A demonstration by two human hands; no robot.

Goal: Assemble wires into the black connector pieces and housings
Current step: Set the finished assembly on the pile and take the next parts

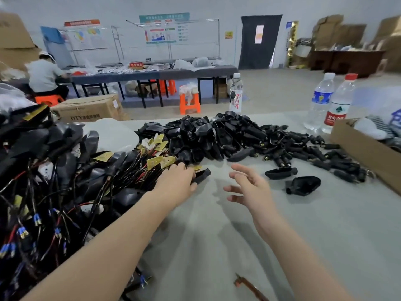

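Head view: black connector piece (202,175) under fingers (183,168) of left hand (175,181).

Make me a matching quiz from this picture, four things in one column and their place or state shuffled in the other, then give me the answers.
Column one
1. left hand
2. right hand
3. wire pile
4. red-cap bottle

Column two
A. upright, at the far right of the table
B. fingers spread, holding nothing
C. heaped on the table's left side
D. grips a black piece at the pile's edge

Pairs: 1-D, 2-B, 3-C, 4-A
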